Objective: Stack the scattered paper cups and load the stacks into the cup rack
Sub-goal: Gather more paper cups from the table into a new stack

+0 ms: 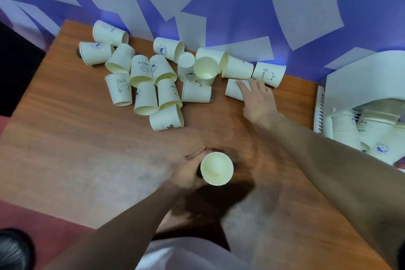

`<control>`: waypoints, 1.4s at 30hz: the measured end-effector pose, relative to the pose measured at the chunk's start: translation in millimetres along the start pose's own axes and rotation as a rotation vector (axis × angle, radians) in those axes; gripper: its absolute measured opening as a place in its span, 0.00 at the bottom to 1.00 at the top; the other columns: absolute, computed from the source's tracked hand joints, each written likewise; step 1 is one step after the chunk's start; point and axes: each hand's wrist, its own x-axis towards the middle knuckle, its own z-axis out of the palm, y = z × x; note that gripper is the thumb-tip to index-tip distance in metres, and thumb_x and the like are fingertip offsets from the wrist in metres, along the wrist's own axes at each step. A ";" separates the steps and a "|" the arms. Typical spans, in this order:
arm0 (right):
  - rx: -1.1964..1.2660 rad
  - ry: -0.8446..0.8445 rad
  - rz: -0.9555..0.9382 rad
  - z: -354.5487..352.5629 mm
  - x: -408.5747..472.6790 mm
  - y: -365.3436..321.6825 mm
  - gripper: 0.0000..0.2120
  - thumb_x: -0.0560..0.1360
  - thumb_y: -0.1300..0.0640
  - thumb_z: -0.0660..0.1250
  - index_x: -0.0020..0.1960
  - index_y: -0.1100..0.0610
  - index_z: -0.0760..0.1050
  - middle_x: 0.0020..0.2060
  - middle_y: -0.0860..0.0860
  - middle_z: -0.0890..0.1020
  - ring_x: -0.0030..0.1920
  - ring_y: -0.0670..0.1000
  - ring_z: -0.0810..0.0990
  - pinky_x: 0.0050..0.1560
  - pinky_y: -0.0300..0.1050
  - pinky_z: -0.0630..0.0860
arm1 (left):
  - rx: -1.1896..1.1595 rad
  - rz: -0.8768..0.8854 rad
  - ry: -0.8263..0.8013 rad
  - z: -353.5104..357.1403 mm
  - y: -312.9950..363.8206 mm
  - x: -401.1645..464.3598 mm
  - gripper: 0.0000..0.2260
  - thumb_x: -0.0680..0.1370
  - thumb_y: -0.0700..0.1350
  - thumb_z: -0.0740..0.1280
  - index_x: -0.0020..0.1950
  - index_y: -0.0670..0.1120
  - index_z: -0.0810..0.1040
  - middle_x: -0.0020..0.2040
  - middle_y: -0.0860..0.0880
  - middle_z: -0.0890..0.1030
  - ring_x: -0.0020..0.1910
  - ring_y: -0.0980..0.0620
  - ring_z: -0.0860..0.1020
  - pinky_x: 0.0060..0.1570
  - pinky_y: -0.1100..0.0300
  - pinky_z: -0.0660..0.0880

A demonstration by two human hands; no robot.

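While the left hand grips an upright cup near the worktop's front, the right hand reaches far, fingers spread over a tipped cup beside the scattered pile. These thin paper cups look light and crushable, so hold the wall gently; the cup rack stands at right.

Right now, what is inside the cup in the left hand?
The cup gripped by the left hand shows a pale inner wall and a bare bottom; nothing lies in it. Its outside is hidden, so I cannot tell if more cups are nested beneath.
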 end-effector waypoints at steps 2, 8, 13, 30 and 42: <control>-0.002 0.042 0.009 6.1 -2.3 1.4 0.39 0.71 0.65 0.66 0.78 0.49 0.56 0.71 0.56 0.65 0.70 0.59 0.63 0.67 0.53 0.63 | 0.018 0.012 0.010 0.0 -1.0 -0.2 0.35 0.68 0.62 0.72 0.74 0.57 0.68 0.75 0.45 0.72 0.78 0.52 0.63 0.72 0.44 0.69; 0.258 0.037 0.038 6.9 -28.3 -2.6 0.36 0.71 0.55 0.70 0.76 0.48 0.59 0.63 0.55 0.68 0.59 0.58 0.73 0.61 0.55 0.71 | 0.110 0.006 -0.003 -1.6 3.1 -4.6 0.39 0.68 0.65 0.70 0.77 0.58 0.64 0.79 0.45 0.66 0.78 0.49 0.64 0.73 0.47 0.66; 0.533 0.118 0.043 -15.5 -79.1 -12.9 0.35 0.70 0.52 0.73 0.73 0.49 0.62 0.63 0.53 0.70 0.58 0.55 0.75 0.58 0.55 0.75 | 0.177 0.082 0.049 -2.3 6.4 -2.9 0.39 0.69 0.60 0.74 0.77 0.51 0.67 0.77 0.47 0.68 0.76 0.51 0.62 0.68 0.63 0.56; 0.599 0.243 -0.039 -37.1 -232.6 -85.0 0.28 0.67 0.45 0.72 0.65 0.50 0.72 0.56 0.41 0.75 0.58 0.43 0.76 0.56 0.39 0.72 | 0.270 0.345 0.255 14.3 -25.3 -3.0 0.33 0.75 0.65 0.65 0.75 0.51 0.67 0.75 0.53 0.71 0.78 0.57 0.61 0.79 0.46 0.51; 0.336 0.229 -0.093 16.7 -194.0 -102.7 0.37 0.70 0.38 0.69 0.74 0.53 0.69 0.67 0.47 0.77 0.65 0.53 0.71 0.61 0.53 0.74 | 0.369 0.364 0.266 19.4 -31.3 1.0 0.34 0.72 0.58 0.63 0.77 0.46 0.64 0.75 0.48 0.70 0.77 0.52 0.64 0.77 0.42 0.58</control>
